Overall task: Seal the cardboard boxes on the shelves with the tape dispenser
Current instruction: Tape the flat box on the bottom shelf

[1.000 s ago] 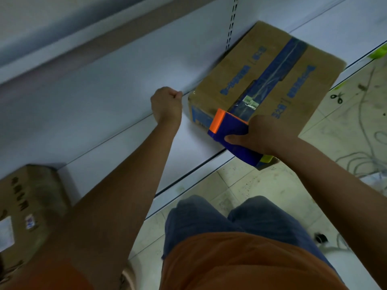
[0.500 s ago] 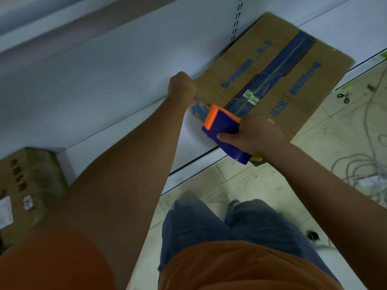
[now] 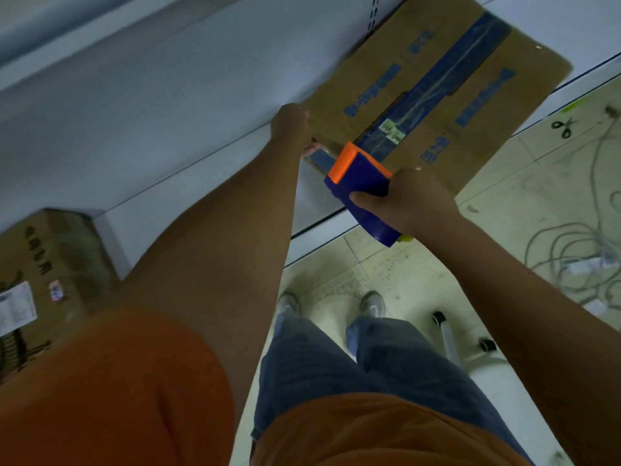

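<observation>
While standing at the white shelf (image 3: pixel 188 210): right hand (image 3: pixel 416 200) wrapped tight around the blue and orange tape dispenser (image 3: pixel 361 185), orange end touching the near edge of the cardboard box (image 3: pixel 497 105). Left hand (image 3: pixel 291 129) curled in a fist, pressed on the box's near corner. Blue tape (image 3: pixel 450 75) down the box's middle. Another box (image 3: pixel 50 264) far left. Scissors (image 3: pixel 563 126) on the floor.

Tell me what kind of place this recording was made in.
Probably a stockroom or a shop being fitted out: bare white metal shelves holding cardboard boxes, a tiled floor with loose cable and scissors lying on it.
</observation>
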Motion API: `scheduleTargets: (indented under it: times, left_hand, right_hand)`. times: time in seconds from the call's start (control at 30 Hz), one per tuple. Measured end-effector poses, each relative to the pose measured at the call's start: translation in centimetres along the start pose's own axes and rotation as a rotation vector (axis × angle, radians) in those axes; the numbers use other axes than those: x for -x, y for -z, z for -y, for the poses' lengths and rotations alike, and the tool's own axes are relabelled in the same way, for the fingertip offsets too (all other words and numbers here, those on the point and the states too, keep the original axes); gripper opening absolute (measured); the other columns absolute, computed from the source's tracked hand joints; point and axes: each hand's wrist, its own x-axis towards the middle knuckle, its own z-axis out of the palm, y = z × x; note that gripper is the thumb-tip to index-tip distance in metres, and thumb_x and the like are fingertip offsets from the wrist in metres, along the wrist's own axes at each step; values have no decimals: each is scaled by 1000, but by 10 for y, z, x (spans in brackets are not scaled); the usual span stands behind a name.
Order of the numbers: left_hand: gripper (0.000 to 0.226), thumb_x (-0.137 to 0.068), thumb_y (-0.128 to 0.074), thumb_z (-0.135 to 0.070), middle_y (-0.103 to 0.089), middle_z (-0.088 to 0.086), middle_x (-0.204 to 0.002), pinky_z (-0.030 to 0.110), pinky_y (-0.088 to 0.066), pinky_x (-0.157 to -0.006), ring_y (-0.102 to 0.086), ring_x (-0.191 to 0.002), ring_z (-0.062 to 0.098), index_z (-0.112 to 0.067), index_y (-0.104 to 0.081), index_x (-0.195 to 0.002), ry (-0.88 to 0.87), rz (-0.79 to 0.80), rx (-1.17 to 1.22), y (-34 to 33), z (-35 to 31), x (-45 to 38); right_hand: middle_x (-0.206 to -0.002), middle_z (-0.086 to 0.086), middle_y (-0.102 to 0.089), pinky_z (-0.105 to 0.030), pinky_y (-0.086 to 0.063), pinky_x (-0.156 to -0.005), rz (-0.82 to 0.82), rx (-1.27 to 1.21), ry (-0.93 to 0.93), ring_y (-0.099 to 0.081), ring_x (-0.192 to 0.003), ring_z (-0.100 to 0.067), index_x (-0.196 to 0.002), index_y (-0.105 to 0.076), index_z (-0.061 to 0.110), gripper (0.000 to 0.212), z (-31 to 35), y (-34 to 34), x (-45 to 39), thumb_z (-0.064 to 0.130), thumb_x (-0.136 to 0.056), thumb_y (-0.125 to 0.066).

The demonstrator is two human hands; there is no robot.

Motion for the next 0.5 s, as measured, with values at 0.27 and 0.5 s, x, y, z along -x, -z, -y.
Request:
scheduleTargets:
  times: [0.27,0.5]
  left_hand:
    - [16,-107,-41,-18,-64,18,-104,21,-49,-37,-63,-63,18,-17,-58,-104,-46,59,-77,7,-1,13]
    - [16,-108,-41,-23,-68,17,-104,28,-55,-43,-67,-58,18,-21,-56,-114,-153,8,-170,2,6,7]
  right_hand:
    - [-61,-2,-54,-26,-37,-49,181,117,-216,-52,-55,-13,-73,-50,13,59,-93,4,73,70,-84,-52]
    - [-68,-5,-56,-31,-49,-61,185,99,-223,-55,-59,-16,-76,-49,11,62,-101,-1,67,72,-83,-52]
